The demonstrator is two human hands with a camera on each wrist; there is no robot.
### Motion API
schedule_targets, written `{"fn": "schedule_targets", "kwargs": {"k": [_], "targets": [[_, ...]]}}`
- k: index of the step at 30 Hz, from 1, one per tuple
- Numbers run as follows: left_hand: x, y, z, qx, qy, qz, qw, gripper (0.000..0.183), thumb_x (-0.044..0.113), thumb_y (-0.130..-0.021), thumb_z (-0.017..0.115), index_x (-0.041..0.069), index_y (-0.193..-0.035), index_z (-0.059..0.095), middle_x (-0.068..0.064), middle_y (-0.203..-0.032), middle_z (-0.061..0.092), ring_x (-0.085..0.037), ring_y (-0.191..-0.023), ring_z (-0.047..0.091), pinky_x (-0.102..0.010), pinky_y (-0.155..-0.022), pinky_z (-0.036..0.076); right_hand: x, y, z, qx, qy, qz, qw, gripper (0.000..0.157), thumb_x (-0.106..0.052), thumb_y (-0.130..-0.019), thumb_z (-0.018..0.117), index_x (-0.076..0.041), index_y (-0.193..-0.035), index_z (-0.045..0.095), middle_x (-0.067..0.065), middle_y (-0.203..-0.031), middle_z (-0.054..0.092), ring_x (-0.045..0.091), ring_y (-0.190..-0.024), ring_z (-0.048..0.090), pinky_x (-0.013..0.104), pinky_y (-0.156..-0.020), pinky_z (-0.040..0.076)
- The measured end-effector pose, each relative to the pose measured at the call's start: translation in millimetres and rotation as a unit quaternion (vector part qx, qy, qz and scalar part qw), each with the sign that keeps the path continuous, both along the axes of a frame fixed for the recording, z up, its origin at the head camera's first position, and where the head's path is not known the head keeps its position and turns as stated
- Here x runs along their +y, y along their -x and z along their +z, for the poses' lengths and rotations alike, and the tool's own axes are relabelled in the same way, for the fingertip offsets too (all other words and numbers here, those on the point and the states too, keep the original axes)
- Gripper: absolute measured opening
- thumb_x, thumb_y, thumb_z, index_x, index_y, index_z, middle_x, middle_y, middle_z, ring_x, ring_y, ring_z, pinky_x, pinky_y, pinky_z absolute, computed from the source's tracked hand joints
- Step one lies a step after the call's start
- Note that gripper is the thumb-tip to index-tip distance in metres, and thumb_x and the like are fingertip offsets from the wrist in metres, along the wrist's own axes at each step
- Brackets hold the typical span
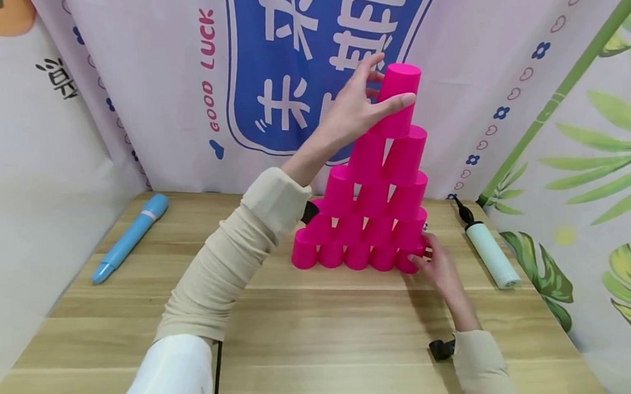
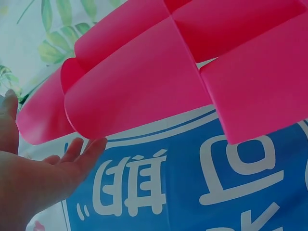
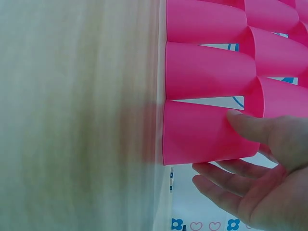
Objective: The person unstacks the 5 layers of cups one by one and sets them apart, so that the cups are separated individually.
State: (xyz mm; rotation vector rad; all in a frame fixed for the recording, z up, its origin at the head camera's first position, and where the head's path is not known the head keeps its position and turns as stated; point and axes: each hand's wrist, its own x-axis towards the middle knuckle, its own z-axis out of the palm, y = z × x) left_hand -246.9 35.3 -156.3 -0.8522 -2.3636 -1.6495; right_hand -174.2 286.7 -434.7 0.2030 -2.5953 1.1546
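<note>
Pink cups stand upside down in a stepped pyramid of several rows, with one top cup at the peak. My left hand is around this top cup, thumb across its front and the other fingers spread at its far side. In the left wrist view those fingers look loosely extended; whether they touch the cup is unclear. My right hand is at the right end of the bottom row. Its thumb rests against the end cup, and its other fingers lie loosely extended along the cup's outer side.
On the wooden table, a blue tube-shaped pump lies at the left. A pale green hand pump with a black nozzle lies at the right. A printed cloth hangs right behind the cups. My left sleeve covers part of the pyramid's left side.
</note>
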Motion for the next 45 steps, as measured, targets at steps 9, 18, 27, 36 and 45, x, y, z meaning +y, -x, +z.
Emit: {"fn": "schedule_targets", "kwargs": {"k": [9, 18, 27, 36, 45], "targets": [[1, 4.3, -4.6, -0.007, 0.003, 0.005, 1.0000, 0.080, 0.034, -0.082, 0.074, 0.016, -0.148, 0.032, -0.003, -0.127, 0.052, -0.011, -0.110, 0.052, -0.021, -0.084, 0.049, -2, -0.8, -1.3, -0.020, 0.011, -0.003, 1.000, 0.053, 0.006, -0.085, 0.067, 0.007, -0.133, 0.042, 0.031, -0.124, 0.054, 0.046, -0.110, 0.055, 0.055, -0.090, 0.049], [5, 5.6, -5.9, 0.019, 0.014, -0.016, 0.9996, 0.060, 0.031, -0.084, 0.072, 0.010, -0.133, 0.045, -0.003, -0.118, 0.057, -0.010, -0.103, 0.055, -0.020, -0.082, 0.049, -1, -3.4, -0.8, -0.029, 0.004, -0.007, 1.000, 0.054, 0.003, -0.087, 0.065, 0.006, -0.135, 0.040, 0.031, -0.124, 0.053, 0.047, -0.111, 0.054, 0.056, -0.090, 0.048], [-18, -3.4, 3.1, 0.070, -0.013, 0.024, 0.9972, 0.064, 0.025, -0.080, 0.076, 0.007, -0.132, 0.043, -0.004, -0.119, 0.055, -0.009, -0.103, 0.055, -0.018, -0.080, 0.050, 0, -8.1, 2.2, -0.027, -0.014, -0.008, 1.000, 0.055, 0.001, -0.089, 0.065, 0.007, -0.136, 0.038, 0.032, -0.123, 0.052, 0.047, -0.111, 0.052, 0.059, -0.090, 0.047], [-116, 4.5, -12.8, 0.132, -0.062, 0.157, 0.9767, 0.061, 0.017, -0.083, 0.073, 0.003, -0.134, 0.041, -0.008, -0.127, 0.051, -0.014, -0.112, 0.050, -0.024, -0.086, 0.051, -3, -1.1, 6.6, -0.028, -0.015, 0.009, 0.999, 0.057, -0.002, -0.090, 0.065, 0.008, -0.138, 0.036, 0.033, -0.124, 0.050, 0.048, -0.111, 0.050, 0.061, -0.089, 0.046], [-187, 34.6, -115.0, -0.001, -0.044, 0.268, 0.9624, 0.058, 0.020, -0.083, 0.070, 0.003, -0.130, 0.040, -0.012, -0.123, 0.052, -0.022, -0.111, 0.050, -0.033, -0.092, 0.047, -1, -1.2, 3.4, -0.008, -0.017, 0.007, 1.000, 0.055, 0.002, -0.088, 0.066, 0.010, -0.135, 0.038, 0.034, -0.121, 0.052, 0.049, -0.107, 0.052, 0.061, -0.085, 0.048]]}}
